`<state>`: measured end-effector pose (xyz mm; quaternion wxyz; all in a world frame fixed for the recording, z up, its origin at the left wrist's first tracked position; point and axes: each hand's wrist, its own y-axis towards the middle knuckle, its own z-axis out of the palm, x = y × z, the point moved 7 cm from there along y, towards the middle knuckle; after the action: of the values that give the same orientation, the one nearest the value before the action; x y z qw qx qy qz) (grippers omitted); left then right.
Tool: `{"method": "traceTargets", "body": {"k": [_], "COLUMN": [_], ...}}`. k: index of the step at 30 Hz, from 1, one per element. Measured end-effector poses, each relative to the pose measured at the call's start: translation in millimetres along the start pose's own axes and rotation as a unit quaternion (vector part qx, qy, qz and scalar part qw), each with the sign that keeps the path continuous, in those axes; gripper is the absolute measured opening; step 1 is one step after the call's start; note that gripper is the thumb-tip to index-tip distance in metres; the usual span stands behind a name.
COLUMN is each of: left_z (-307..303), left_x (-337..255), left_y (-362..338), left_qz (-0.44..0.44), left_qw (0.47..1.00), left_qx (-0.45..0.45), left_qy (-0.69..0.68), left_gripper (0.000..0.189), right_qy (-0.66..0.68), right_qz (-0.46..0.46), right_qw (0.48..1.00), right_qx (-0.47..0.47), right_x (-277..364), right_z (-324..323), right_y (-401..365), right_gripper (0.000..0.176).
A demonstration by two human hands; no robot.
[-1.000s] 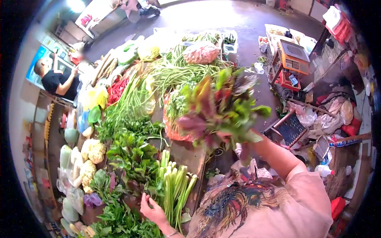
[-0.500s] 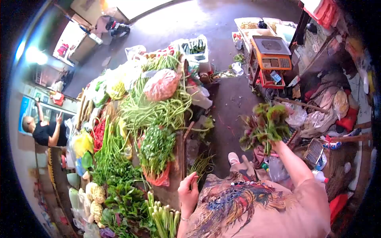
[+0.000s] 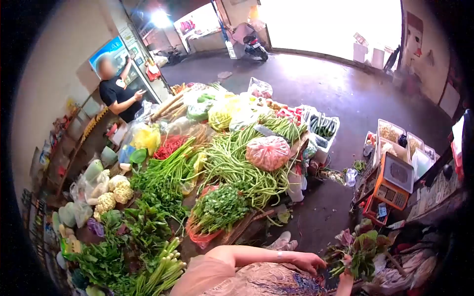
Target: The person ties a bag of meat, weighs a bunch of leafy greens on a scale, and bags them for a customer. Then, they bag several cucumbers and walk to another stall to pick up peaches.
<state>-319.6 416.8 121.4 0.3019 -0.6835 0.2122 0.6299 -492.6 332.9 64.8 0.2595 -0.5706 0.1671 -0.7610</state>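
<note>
I am clenching 1 leafy bunch (image 3: 364, 248) by its stems in my right hand (image 3: 345, 272), low and right of the counter (image 3: 248, 225), its long axis upright with leaves up, while my left hand (image 3: 308, 261), open and empty, is hovering just left of it.

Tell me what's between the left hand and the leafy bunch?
Nothing, in the head view: just a narrow dark gap separates the left hand from the leafy bunch gripped by the right hand.
</note>
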Motion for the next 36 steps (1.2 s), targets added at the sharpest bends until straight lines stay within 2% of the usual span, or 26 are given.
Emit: {"method": "traceTargets", "body": {"k": [1,2,4,5,6,8,9,10,12,13,14,15,16,17,18,19,21,22,24,28,29,30,31,32,34,36], "left_z": [1.5,-2.5,-30.2,-53.7,-71.9,-100.8,-110.9,-126.5,-174.7,-194.5,-219.4,-233.9,-245.2,-253.5,-266.9,-279.2,-294.2,-296.4,-307.1,-320.9,-323.5,-317.8,-320.4,-322.2,-309.9,-305.3], "left_x": [12.4,28.2,59.7,3.6,-23.8,31.4,66.2,109.1,75.9,66.8,55.5,42.7,36.7,48.1,56.5,40.5,24.3,21.0,29.1,10.0,-5.3,-21.0,-17.8,-15.6,-17.2,-15.1], "left_y": [16.3,37.0,71.5,57.8,48.5,76.7,95.0,112.5,100.8,94.6,98.8,95.3,90.9,94.4,104.2,106.9,105.1,103.9,113.7,127.0,127.7,132.6,144.6,155.8,181.1,203.5], "left_qz": [-0.018,-0.014,-0.034,-0.072,-0.171,-0.082,-0.052,0.111,-0.076,-0.053,-0.042,-0.047,-0.053,-0.051,0.036,0.123,0.074,0.019,0.055,0.105,0.143,0.095,0.121,0.143,0.109,0.082], "left_qw": [0.998,0.999,0.973,0.964,0.940,0.928,0.928,0.970,0.894,0.875,0.878,0.867,0.856,0.853,0.881,0.896,0.881,0.864,0.828,0.793,0.782,0.772,0.769,0.765,0.736,0.701], "left_qx": [0.038,0.035,-0.047,-0.069,-0.044,-0.144,-0.082,-0.141,-0.209,-0.262,-0.324,-0.335,-0.346,-0.354,-0.355,-0.354,-0.360,-0.352,-0.388,-0.419,-0.437,-0.396,-0.425,-0.452,-0.484,-0.517], "left_qy": [-0.037,-0.036,-0.223,-0.248,-0.293,-0.334,-0.360,-0.163,-0.388,-0.403,-0.350,-0.365,-0.379,-0.380,-0.311,-0.237,-0.298,-0.360,-0.400,-0.429,-0.421,-0.488,-0.463,-0.435,-0.462,-0.484], "left_gripper": [0.080,0.080,0.095,0.102,0.100,0.095,0.090,0.088,0.090,0.092,0.087,0.081,0.075,0.075,0.069,0.063,0.060,0.057,0.053,0.047,0.044,0.041,0.042,0.042,0.042,0.043], "right_qy": [-0.001,0.000,0.001,0.003,0.006,0.016,0.027,0.043,0.101,0.114,0.085,-0.170,-0.171,-0.353,-0.524,-0.527,-0.234,-0.239,-0.223,-0.195,-0.231,-0.266,-0.275,-0.432,-0.307,-0.276], "right_qz": [-0.004,-0.006,-0.018,-0.022,-0.032,-0.069,-0.092,-0.117,-0.164,-0.181,-0.199,-0.268,-0.265,-0.274,-0.278,-0.281,-0.183,-0.181,0.042,-0.002,-0.004,-0.006,-0.043,-0.021,-0.050,-0.007], "right_qw": [1.000,1.000,1.000,1.000,0.999,0.997,0.995,0.991,0.977,0.971,0.967,0.937,0.937,0.887,0.801,0.796,0.949,0.946,0.971,0.964,0.940,0.910,0.903,0.835,0.886,0.894], "right_qx": [0.002,0.003,0.010,0.013,0.016,0.028,0.038,0.050,0.087,0.110,0.133,0.145,0.153,0.119,0.082,0.092,0.110,0.126,0.068,0.180,0.251,0.318,0.328,0.341,0.345,0.354], "right_x": [5.7,11.4,23.7,28.7,34.5,49.4,58.0,67.2,85.4,92.7,99.4,105.1,102.3,96.7,96.4,105.6,114.8,120.6,109.2,149.2,138.0,130.5,136.0,136.6,176.4,196.4], "right_z": [5.8,12.3,30.0,40.0,52.5,81.1,97.4,112.2,147.1,158.5,169.0,170.2,164.7,162.9,164.8,178.8,192.8,196.7,178.1,200.8,184.9,175.5,169.5,159.5,168.6,158.0], "right_y": [6.9,16.4,38.1,51.1,66.1,96.6,110.8,123.0,146.0,156.3,164.5,170.7,186.6,204.5,220.1,219.9,222.1,227.8,246.3,248.8,273.9,291.1,303.6,324.7,305.7,315.2], "right_gripper": [0.026,0.026,0.027,0.027,0.027,0.027,0.027,0.027,0.028,0.028,0.028,0.035,0.035,0.037,0.039,0.039,0.040,0.040,0.041,0.041,0.043,0.045,0.045,0.044,0.037,0.036]}}
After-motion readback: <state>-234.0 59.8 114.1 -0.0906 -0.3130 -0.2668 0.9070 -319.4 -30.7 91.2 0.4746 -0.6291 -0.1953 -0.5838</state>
